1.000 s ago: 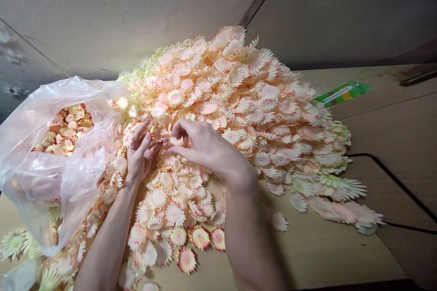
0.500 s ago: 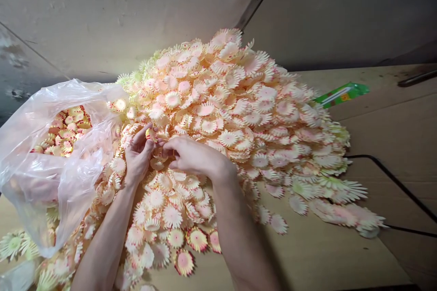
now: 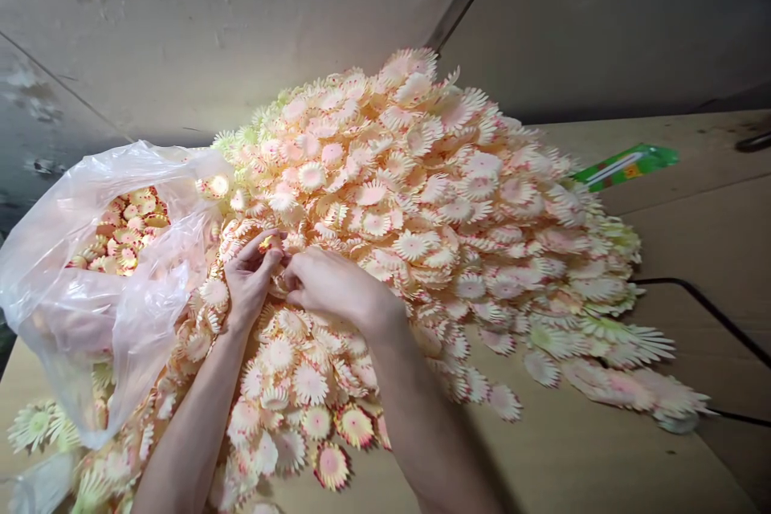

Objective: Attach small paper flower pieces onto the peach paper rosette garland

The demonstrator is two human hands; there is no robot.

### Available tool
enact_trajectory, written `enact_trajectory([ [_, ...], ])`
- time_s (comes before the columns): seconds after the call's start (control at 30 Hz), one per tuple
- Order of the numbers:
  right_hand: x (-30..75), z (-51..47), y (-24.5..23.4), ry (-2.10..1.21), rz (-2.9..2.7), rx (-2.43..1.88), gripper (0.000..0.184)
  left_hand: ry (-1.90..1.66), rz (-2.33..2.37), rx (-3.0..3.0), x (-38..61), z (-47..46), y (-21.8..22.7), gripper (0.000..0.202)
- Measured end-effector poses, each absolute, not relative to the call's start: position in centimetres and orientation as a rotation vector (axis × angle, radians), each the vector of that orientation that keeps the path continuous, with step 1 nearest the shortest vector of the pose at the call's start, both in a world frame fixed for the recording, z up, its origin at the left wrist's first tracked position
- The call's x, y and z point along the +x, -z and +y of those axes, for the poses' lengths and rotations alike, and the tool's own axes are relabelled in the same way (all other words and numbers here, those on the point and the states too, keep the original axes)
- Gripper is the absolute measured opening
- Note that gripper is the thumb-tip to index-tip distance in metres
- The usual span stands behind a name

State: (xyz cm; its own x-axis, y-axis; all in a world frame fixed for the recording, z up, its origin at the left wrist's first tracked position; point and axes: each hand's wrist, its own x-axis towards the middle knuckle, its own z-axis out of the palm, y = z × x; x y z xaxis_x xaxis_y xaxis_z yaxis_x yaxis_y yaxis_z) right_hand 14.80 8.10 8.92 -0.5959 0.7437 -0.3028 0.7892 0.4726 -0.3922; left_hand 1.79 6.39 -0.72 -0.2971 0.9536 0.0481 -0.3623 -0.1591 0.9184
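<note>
A big heap of pale pink and cream fabric flower heads [image 3: 422,201] lies on a brown tabletop [image 3: 578,458]. My left hand [image 3: 250,277] and my right hand [image 3: 328,283] meet over the near left side of the heap. The fingers of both hands are pinched together on a small flower piece [image 3: 272,245] between them. Flat flower heads spread out under my forearms toward the near edge.
A clear plastic bag [image 3: 90,313] holding more flower heads lies open at the left. A green packet [image 3: 626,165] lies behind the heap at the right. A black cable [image 3: 716,313] runs across the right of the table. A grey wall stands behind.
My right hand has drawn back to the left and closed toward the left hand. Both hands now pinch together at one spot. The view has shifted slightly left.
</note>
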Motion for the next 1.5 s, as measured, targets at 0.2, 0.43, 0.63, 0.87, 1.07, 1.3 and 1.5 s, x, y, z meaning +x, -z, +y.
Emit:
enact_trajectory([
  [0.2,17.5,8.7,-10.5,0.942,2.69,1.519,0.02,-1.6,1.035,0.799,1.9,6.0,-0.2,0.038],
  [0.43,17.8,8.8,-10.9,1.097,2.78,1.523,0.027,-1.521,1.081,0.93,1.8,5.7,-0.3,0.029],
  [0.63,17.8,9.0,-10.6,1.104,2.814,1.499,0.028,-1.489,1.08,1.001,1.9,5.6,0.1,0.034],
  [0.87,18.3,9.2,-10.8,1.121,2.802,1.505,0.025,-1.411,1.026,0.981,1.9,5.6,-0.1,0.046],
  [1.07,18.5,9.3,-10.5,1.422,2.858,1.606,0.012,-1.388,0.982,0.976,1.9,5.6,0.3,0.046],
  [1.3,18.3,9.4,-10.1,1.631,2.858,1.6,0.006,-1.395,0.977,1.006,1.9,5.6,0.7,0.044],
  [1.5,18.2,9.4,-10.1,1.669,2.838,1.567,0.004,-1.389,0.973,1.011,1.9,5.5,0.7,0.046],
])
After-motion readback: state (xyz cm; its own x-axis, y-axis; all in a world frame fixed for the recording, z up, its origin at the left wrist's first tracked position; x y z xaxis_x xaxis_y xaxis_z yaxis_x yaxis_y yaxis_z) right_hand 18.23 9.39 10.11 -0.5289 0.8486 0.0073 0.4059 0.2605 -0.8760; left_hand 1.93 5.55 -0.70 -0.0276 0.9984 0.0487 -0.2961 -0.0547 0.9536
